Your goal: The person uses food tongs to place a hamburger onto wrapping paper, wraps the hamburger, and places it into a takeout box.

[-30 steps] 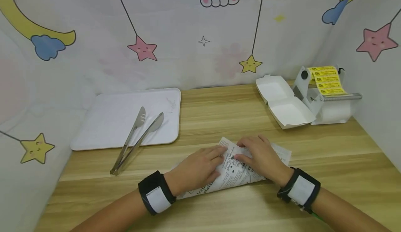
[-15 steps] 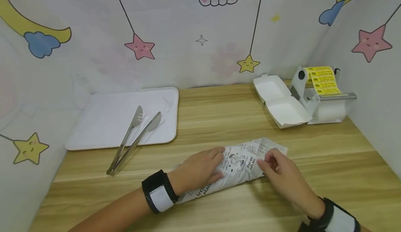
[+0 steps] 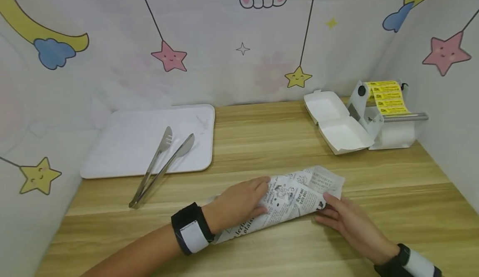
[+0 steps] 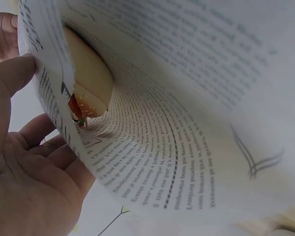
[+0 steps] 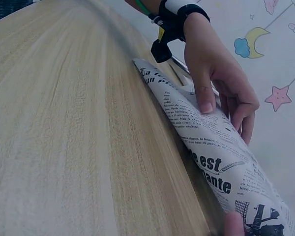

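One white printed-paper roll [image 3: 288,198], lower centre: left hand [image 3: 236,206] grasping it, right hand [image 3: 353,225] pinching right end. One tan bun [image 4: 91,73] inside.

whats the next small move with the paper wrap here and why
I'd probably fold in the right end of the paper wrap: a loose flap sticks out there, the right hand is at that end, and the left hand holds the rolled part.
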Available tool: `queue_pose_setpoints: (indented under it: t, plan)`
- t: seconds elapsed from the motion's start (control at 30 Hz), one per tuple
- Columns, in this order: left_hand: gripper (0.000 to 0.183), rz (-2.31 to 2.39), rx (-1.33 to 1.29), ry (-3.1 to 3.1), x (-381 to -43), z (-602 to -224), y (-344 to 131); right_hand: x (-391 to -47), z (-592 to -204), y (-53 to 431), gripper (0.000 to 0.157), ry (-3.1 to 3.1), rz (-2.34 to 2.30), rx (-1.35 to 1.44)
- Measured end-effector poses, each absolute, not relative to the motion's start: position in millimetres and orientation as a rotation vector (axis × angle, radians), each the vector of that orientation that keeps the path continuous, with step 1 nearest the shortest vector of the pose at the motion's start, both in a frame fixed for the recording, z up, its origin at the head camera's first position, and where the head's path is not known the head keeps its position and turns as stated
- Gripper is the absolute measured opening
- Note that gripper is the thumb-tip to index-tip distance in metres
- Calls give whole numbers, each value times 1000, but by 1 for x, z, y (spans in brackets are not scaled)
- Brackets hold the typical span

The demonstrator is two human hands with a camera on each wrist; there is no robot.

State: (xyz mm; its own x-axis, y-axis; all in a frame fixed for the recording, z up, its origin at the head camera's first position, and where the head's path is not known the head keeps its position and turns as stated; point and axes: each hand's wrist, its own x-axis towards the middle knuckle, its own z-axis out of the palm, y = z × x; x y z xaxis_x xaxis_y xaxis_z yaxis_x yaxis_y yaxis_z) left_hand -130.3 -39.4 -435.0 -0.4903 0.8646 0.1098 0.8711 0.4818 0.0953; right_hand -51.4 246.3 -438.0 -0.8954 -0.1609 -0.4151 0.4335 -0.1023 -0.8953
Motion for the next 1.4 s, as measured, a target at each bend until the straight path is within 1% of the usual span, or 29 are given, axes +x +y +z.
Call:
queue_pose_setpoints:
  t: [0.13,0.27,0.47,0.73,0.8,1.0,1.23,1.33,1.4]
  plan:
    - [45,-233,-1561,-2658,-130,-436,-39,-56,-442,241,76,1815,-2084,336]
    - [44,-224,-1558,-2655,-130,-435,-38,-59,-446,231,73,1861,-2086,388]
    - [48,-177,-1549,-2661,-129,-433,-37,-62,-451,217,70,1935,-2075,418]
    - [47,-88,-1532,-2676,-126,-434,-35,-66,-447,210,78,2058,-1987,425]
    - [47,-76,-1529,-2676,-126,-434,-35,-67,-446,209,78,2079,-1985,425]
    - [46,-99,-1530,-2698,-125,-434,-34,-65,-447,203,74,2100,-2054,327]
    - [46,-121,-1528,-2708,-124,-435,-33,-61,-451,200,70,2105,-2134,98]
    - [45,-121,-1527,-2701,-124,-435,-33,-59,-451,200,67,2175,-2101,15]
    - [45,-126,-1523,-2700,-125,-435,-34,-59,-451,201,69,2295,-2013,-8]
